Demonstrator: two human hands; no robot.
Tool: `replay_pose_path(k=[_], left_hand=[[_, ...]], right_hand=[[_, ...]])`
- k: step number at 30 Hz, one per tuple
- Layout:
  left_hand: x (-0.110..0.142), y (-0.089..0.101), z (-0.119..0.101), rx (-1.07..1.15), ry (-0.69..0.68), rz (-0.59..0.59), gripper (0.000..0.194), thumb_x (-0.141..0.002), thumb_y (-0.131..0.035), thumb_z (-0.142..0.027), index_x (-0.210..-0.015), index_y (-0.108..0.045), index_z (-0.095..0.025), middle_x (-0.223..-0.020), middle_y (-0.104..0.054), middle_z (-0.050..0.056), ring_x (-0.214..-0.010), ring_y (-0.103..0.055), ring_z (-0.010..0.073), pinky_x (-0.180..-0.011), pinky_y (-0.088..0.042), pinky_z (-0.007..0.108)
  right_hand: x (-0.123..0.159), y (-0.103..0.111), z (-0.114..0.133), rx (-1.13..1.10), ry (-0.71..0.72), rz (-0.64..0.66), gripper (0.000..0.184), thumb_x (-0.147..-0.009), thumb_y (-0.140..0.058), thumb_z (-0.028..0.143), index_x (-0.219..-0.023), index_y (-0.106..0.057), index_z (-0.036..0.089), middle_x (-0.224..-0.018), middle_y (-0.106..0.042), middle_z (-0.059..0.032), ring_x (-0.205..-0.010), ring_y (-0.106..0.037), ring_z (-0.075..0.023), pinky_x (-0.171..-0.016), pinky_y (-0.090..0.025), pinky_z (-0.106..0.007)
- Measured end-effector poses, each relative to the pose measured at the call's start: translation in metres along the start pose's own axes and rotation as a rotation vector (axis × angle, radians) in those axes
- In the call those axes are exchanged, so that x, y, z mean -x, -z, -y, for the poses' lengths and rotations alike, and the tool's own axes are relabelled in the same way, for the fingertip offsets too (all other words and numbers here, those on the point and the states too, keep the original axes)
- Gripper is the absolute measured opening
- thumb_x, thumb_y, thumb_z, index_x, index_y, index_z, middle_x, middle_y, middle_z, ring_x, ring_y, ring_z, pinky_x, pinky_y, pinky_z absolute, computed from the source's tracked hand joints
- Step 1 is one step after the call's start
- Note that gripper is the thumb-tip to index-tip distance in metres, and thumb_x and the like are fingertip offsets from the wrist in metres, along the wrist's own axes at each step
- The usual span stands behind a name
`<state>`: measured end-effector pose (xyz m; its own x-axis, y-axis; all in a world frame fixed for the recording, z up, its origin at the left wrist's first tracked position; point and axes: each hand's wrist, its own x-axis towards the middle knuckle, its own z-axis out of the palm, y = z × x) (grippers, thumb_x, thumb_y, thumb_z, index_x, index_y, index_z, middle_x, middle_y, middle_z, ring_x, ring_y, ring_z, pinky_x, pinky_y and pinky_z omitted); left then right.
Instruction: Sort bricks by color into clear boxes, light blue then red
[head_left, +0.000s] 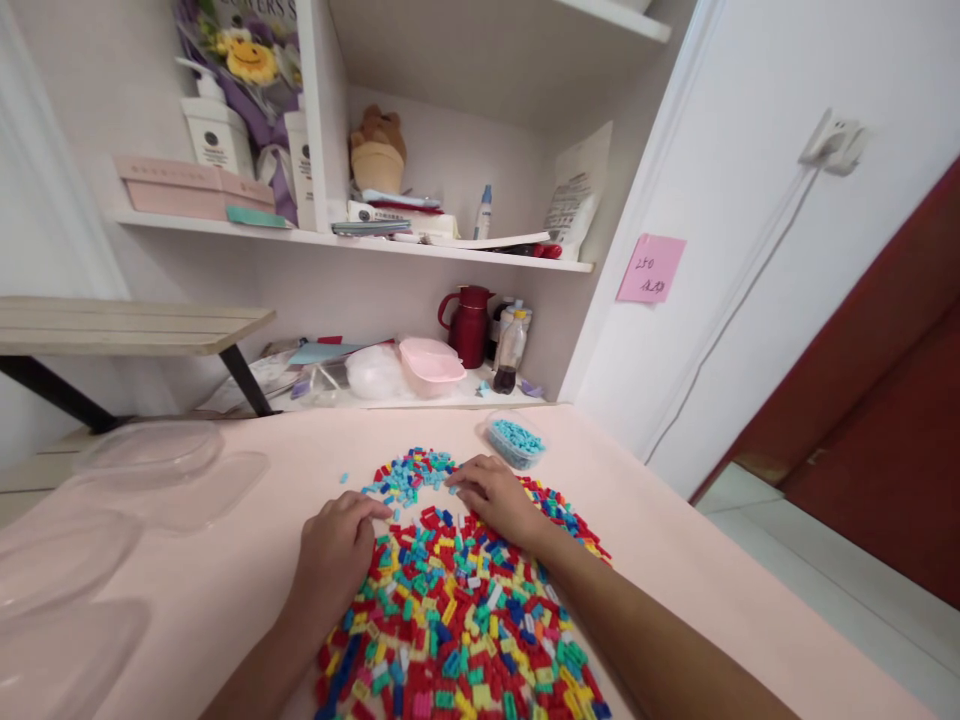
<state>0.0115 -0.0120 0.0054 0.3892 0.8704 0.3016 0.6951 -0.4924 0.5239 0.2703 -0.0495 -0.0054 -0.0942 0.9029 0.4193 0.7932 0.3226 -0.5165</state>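
Note:
A large heap of small mixed-colour building bricks (465, 600) spreads over the pale pink tabletop. Beyond it, a smaller cluster rich in light blue bricks (409, 478) lies across a narrow gap. My left hand (337, 535) rests at the left edge of the heap, its index finger stretched toward the gap and its other fingers partly hidden. Over the right end of the light blue cluster is my right hand (495, 495), fingers reaching forward and apart, touching or just above the bricks. No held brick shows in either hand. Behind the right hand stands a clear tub (517, 462) of light blue pieces.
Clear plastic containers (150, 450) stand along the left side of the pink table (277, 470). A shelf at the back holds a pink bowl (431, 362), a red jug (472, 325) and a bottle (511, 350). A wooden stand (127, 325) is at left.

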Motion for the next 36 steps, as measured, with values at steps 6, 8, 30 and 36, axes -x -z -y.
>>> replay_pose_path(k=[6,8,30,36], left_hand=[[-0.001,-0.002,0.002,-0.010,-0.003,0.000,0.039,-0.083,-0.038,-0.013,-0.085,-0.074,-0.027,-0.099,-0.073,-0.001,-0.099,-0.064,0.0195,-0.091,-0.045,0.038],[-0.002,-0.002,0.002,-0.013,-0.004,-0.002,0.039,-0.082,-0.038,-0.013,-0.085,-0.074,-0.028,-0.100,-0.073,-0.001,-0.101,-0.064,0.0193,-0.091,-0.046,0.037],[-0.007,-0.003,0.008,-0.049,-0.025,-0.010,0.039,-0.081,-0.040,-0.016,-0.084,-0.076,-0.031,-0.099,-0.075,-0.004,-0.099,-0.068,0.0186,-0.089,-0.050,0.035],[-0.006,-0.004,0.008,-0.053,-0.036,-0.035,0.040,-0.081,-0.039,-0.016,-0.082,-0.075,-0.032,-0.098,-0.075,-0.003,-0.098,-0.068,0.0180,-0.088,-0.050,0.034]], right_hand=[[-0.001,0.002,0.004,-0.035,-0.035,-0.007,0.023,-0.084,-0.064,0.013,-0.103,-0.074,0.023,-0.098,-0.069,-0.0062,-0.094,-0.061,-0.0203,-0.088,-0.046,-0.034],[-0.001,0.003,0.005,-0.038,-0.050,-0.004,0.021,-0.084,-0.064,0.013,-0.099,-0.075,0.023,-0.097,-0.069,-0.0064,-0.094,-0.061,-0.0204,-0.088,-0.046,-0.034],[-0.005,0.013,0.006,0.247,0.076,-0.125,0.015,-0.087,-0.061,0.014,-0.089,-0.072,0.025,-0.093,-0.072,-0.0019,-0.092,-0.063,-0.0194,-0.086,-0.043,-0.032],[-0.005,0.047,-0.008,0.313,-0.006,-0.415,0.014,-0.090,-0.058,0.020,-0.094,-0.071,0.025,-0.102,-0.071,-0.0044,-0.099,-0.060,-0.0230,-0.090,-0.039,-0.038]])
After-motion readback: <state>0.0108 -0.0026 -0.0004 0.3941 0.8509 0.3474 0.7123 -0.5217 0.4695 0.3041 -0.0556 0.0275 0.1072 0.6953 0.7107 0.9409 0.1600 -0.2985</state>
